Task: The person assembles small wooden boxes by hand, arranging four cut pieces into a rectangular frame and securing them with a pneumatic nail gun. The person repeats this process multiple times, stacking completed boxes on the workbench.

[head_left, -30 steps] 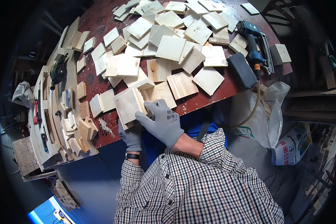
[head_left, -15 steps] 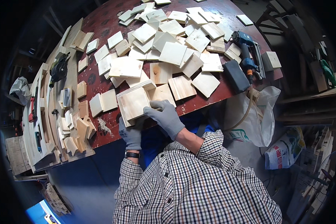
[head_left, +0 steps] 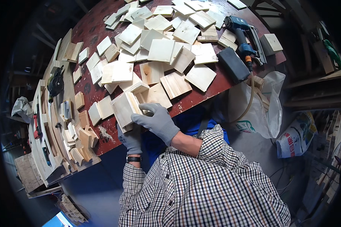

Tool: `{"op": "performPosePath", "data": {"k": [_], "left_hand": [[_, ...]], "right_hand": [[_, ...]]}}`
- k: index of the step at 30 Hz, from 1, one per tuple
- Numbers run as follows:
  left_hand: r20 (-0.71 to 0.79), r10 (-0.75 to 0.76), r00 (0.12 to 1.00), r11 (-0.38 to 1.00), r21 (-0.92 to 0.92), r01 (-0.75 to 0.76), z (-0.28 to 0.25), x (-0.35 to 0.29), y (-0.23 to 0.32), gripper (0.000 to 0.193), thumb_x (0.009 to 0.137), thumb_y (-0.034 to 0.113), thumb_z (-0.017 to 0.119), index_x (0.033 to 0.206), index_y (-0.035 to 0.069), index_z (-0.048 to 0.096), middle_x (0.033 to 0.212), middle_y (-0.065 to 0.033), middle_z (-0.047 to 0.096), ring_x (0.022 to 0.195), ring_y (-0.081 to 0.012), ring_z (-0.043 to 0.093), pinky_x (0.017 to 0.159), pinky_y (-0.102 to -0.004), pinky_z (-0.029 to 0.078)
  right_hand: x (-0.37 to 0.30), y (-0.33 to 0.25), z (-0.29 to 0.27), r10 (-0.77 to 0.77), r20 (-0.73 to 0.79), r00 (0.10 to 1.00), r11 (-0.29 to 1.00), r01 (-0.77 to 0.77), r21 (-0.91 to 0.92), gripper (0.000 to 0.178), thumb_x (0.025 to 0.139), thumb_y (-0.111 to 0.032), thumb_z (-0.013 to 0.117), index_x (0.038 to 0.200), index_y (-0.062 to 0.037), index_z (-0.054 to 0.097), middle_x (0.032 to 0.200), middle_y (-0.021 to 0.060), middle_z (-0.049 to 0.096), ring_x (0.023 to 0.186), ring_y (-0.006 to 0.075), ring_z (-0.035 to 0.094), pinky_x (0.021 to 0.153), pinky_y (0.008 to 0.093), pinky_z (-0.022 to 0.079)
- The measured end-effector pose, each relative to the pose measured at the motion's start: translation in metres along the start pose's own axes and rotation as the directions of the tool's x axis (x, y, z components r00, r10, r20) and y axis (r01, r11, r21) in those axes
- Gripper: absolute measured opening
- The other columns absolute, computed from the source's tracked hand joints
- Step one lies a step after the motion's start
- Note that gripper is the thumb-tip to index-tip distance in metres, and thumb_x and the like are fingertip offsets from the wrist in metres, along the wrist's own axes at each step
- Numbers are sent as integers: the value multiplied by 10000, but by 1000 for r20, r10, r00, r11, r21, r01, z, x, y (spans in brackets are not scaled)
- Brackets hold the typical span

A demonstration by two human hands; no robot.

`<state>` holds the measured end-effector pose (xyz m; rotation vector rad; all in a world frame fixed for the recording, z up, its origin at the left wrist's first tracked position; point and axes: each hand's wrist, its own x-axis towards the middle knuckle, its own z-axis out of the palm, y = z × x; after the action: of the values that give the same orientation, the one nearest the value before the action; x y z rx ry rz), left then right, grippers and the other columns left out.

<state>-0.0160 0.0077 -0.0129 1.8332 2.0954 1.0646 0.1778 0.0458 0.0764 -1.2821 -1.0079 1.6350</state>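
Both my hands wear grey gloves. My left hand (head_left: pixel 130 140) grips the lower end of a small box-like piece (head_left: pixel 122 110) of pale wooden boards; its fingers are mostly hidden beneath it. The piece is tilted, with a square face toward me and thin board edges along its right side. Against that right side my right hand (head_left: pixel 155 122) closes, thumb and fingers bent on the edge. Just beyond lie loose square wooden boards (head_left: pixel 158 95) on the dark red table (head_left: pixel 189 104).
A heap of square boards (head_left: pixel 161 50) covers the table's middle. At the right lie a blue nail gun (head_left: pixel 241 38) with a hose and a dark block (head_left: pixel 233 65). Small wood offcuts (head_left: pixel 79 138) and a black tool (head_left: pixel 56 84) are on the left. A white bag (head_left: pixel 267 109) hangs by the right edge.
The wooden piece has been turned in my hands, showing more of its right-hand board edges. My right hand has shifted slightly left along it. The whole view has swung a little.
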Motion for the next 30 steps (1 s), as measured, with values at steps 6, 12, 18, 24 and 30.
{"op": "performPosePath", "data": {"k": [6,12,18,24,30], "left_hand": [[10,39,999,998,52,-39,0,-1,-7,546,848,273,857,1262,-9,641,1128,-179,726,996,-360,737,846,-423,590],[0,-35,999,997,-72,35,-2,2,6,562,841,277,883,1263,-7,643,1113,-174,721,975,-351,736,834,-415,589],[-28,-23,999,993,-116,20,-6,4,20,555,825,304,906,1222,-1,667,1077,-161,705,956,-337,726,812,-411,580],[-58,4,998,997,-74,-8,-2,3,12,528,820,330,899,1186,15,686,1018,-150,689,874,-350,699,755,-428,560],[-62,-12,998,999,-53,9,-5,2,16,565,821,386,905,1175,6,681,1006,-155,695,875,-346,702,770,-424,566]], "right_hand": [[3,-3,-4,58,94,994,995,-66,80,767,901,-385,840,1427,104,571,1257,205,671,973,221,732,753,299,622],[5,-7,2,109,20,994,992,-110,66,691,896,-445,747,1319,88,628,1217,254,709,1003,270,733,866,360,592],[14,4,-6,-56,85,995,995,62,-72,704,900,-478,708,1307,90,622,1193,289,703,1046,324,726,935,410,562],[22,1,-4,19,81,997,949,7,-315,859,902,-490,770,1454,102,482,1092,205,718,880,222,719,730,309,598],[23,-5,-17,152,114,982,988,-154,8,871,879,-420,774,1465,129,434,978,165,718,786,202,706,659,305,575]]}}
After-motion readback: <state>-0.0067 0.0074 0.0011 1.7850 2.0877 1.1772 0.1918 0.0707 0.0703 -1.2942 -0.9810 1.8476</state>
